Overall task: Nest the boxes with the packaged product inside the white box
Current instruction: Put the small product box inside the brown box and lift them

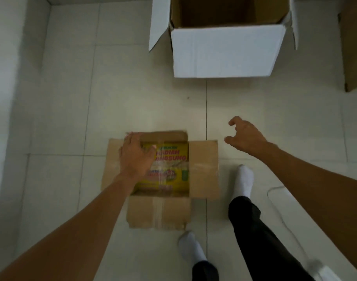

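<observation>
Left hand (136,157) flat on brown box (203,169), over yellow packet (171,169). Right hand (245,137) wide, empty. White box (224,50) open, far.

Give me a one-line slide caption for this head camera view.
Left hand reaches into open brown box holding yellow package; right hand hovers open; white box waits.
</observation>
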`<state>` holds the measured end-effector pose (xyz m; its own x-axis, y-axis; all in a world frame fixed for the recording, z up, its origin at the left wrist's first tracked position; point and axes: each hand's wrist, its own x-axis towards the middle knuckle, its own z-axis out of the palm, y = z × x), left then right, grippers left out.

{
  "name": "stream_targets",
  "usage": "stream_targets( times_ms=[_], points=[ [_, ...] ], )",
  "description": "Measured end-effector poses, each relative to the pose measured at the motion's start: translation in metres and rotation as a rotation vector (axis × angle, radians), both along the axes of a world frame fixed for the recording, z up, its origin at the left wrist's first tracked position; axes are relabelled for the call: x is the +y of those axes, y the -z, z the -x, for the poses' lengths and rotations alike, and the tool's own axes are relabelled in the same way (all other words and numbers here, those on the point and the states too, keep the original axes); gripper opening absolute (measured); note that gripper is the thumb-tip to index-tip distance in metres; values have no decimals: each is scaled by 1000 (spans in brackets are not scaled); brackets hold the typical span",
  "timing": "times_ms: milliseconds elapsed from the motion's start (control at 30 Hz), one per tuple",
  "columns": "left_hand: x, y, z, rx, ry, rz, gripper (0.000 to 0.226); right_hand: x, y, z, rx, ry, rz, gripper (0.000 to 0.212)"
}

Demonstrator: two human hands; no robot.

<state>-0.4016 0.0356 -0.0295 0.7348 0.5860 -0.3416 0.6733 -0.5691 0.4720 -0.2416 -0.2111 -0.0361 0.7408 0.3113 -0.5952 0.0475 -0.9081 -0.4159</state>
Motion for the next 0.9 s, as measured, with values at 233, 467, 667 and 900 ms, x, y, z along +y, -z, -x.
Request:
stream_targets(
  times_ms=[233,467,667,900],
  points=[
    [16,44,100,95,-284,75,59,-4,37,98,170,130,2,59],
    [45,119,141,139,-430,55,72,0,100,139,128,366,-53,68],
    [75,161,146,144,-486,132,91,5,138,159,201,567,-40,68],
    [97,184,145,241,-523,202,101,6,154,160,176,677,-15,53]
  ],
)
